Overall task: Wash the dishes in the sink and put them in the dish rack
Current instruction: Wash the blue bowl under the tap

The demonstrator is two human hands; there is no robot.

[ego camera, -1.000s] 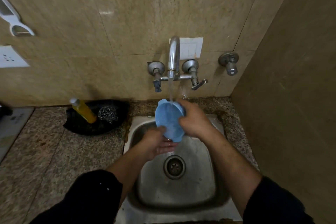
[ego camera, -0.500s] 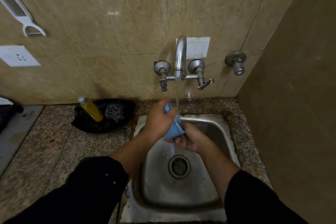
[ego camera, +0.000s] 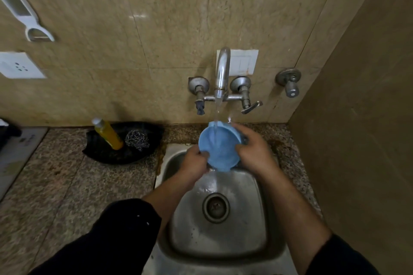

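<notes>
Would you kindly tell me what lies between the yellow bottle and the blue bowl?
In the head view, a steel scourer lies between bottle and bowl.

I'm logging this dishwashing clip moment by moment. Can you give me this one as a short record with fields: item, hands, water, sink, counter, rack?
item: blue bowl, tilted under the stream
hands: left hand and right hand both grip its rim
water: running from the tap onto the bowl
sink: steel, wet, drain uncovered
counter: yellow bottle and steel scrubber on a black tray, left of the sink
dish rack: not in view
</notes>
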